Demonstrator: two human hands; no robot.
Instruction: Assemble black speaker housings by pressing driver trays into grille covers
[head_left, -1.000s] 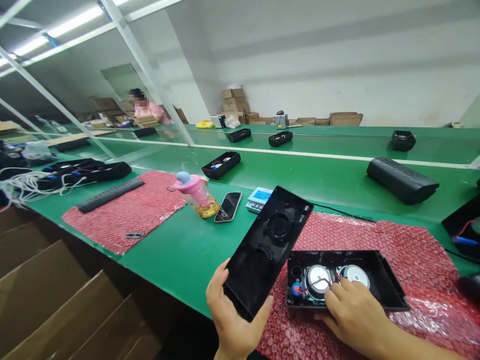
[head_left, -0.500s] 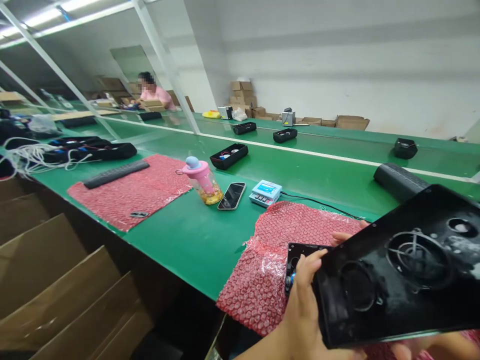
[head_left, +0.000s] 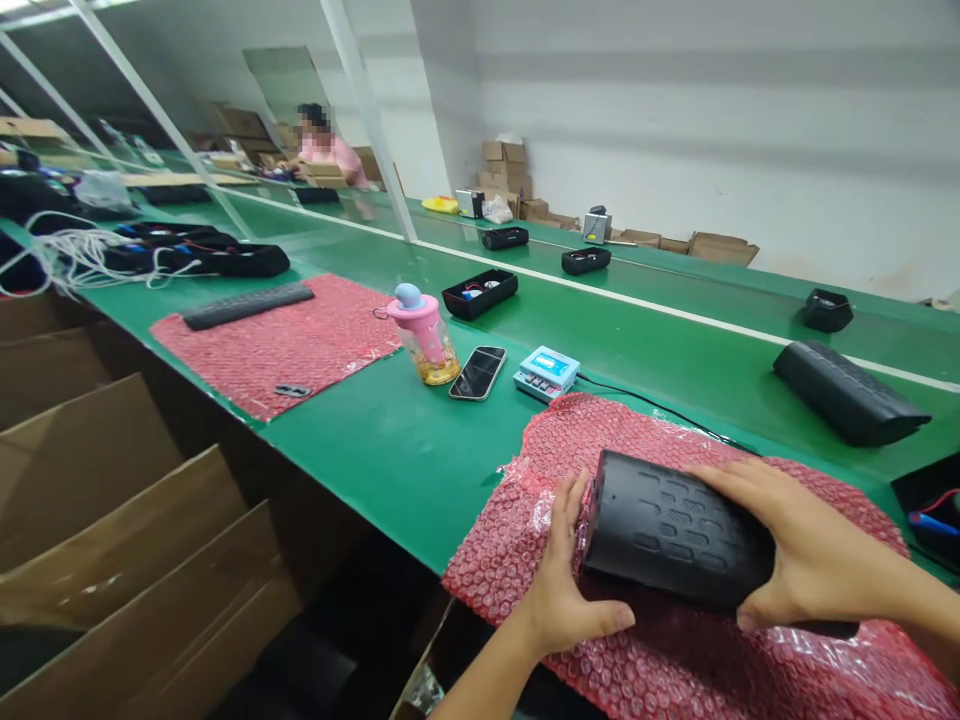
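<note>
A black plastic housing point(head_left: 675, 530) with a raised hexagon pattern faces up over red bubble wrap point(head_left: 495, 560). My right hand point(head_left: 795, 540) grips its right end, fingers over the far side and thumb along the near edge. At its left end is my left hand point(head_left: 562, 580), fingers stretched along the end and thumb held apart; whether it presses on the housing is hard to tell. A dark edge shows beneath the housing at the right, mostly hidden.
Another black housing point(head_left: 847, 390) lies behind my right hand, with an open shell with wires point(head_left: 934, 515) at the right edge. A light-blue device point(head_left: 547, 372), phone point(head_left: 478, 372) and pink-lidded cup point(head_left: 424, 335) stand left. Cardboard point(head_left: 112, 520) fills the lower left; a person point(head_left: 330, 155) sits far back.
The housing has been turned from its hollow inside to its patterned outside and lowered onto the bubble wrap area. My left hand has loosened and spread; my right hand has come into view on top.
</note>
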